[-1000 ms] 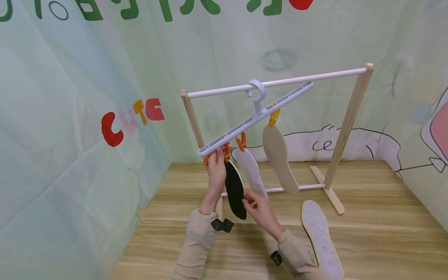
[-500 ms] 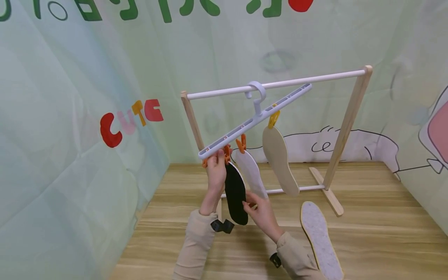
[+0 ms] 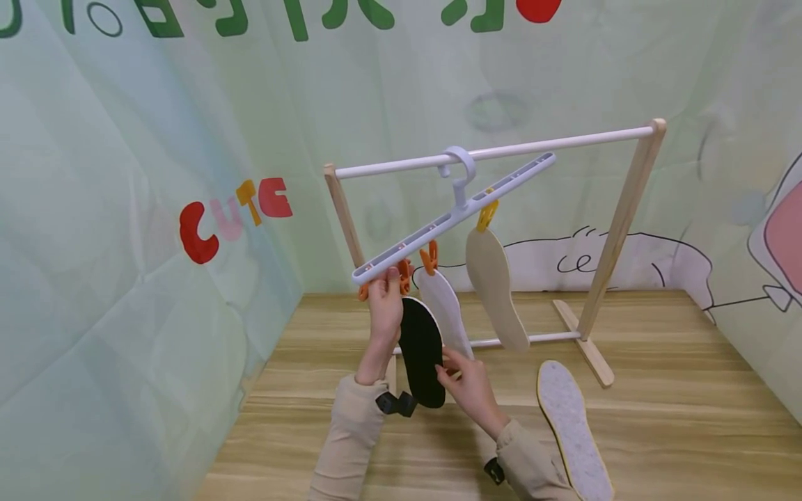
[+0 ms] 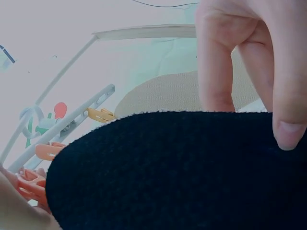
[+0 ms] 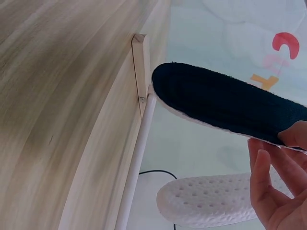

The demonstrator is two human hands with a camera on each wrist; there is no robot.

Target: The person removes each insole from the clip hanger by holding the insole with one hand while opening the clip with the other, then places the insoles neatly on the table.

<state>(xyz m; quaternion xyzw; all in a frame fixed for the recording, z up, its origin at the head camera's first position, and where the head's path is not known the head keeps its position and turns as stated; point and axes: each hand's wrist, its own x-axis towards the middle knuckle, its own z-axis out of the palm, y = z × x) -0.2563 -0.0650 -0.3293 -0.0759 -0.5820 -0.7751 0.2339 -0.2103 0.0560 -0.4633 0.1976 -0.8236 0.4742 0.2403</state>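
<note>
Pinching an orange clip beneath the dipped end of the hanger, the fingers of my left hand sit by the top of the black insole; I can't tell whether the clip bites it. Behind hangs the white insole. Farther right, the fingers of my right hand pinch the black insole's edge. If only the rim catches, the insole could drop to the surface.
</note>
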